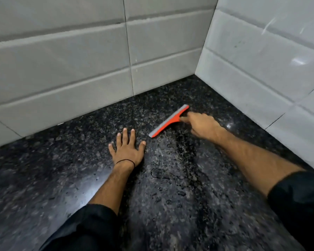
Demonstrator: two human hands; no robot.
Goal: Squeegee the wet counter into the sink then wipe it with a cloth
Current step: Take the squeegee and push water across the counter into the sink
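A red squeegee (168, 121) with a grey blade lies slantwise on the black speckled granite counter (62, 169), blade edge down, near the corner of the tiled walls. My right hand (202, 125) grips its handle, which the fingers hide. My left hand (127, 150) rests flat on the counter just left of the squeegee's near end, fingers spread. Water drops and small puddles (161, 173) sit on the counter between my two forearms. No sink and no cloth are in view.
White tiled walls (80, 78) rise behind the counter and on the right (261, 69), meeting in a corner close behind the squeegee. The counter stretches away to the left and toward me.
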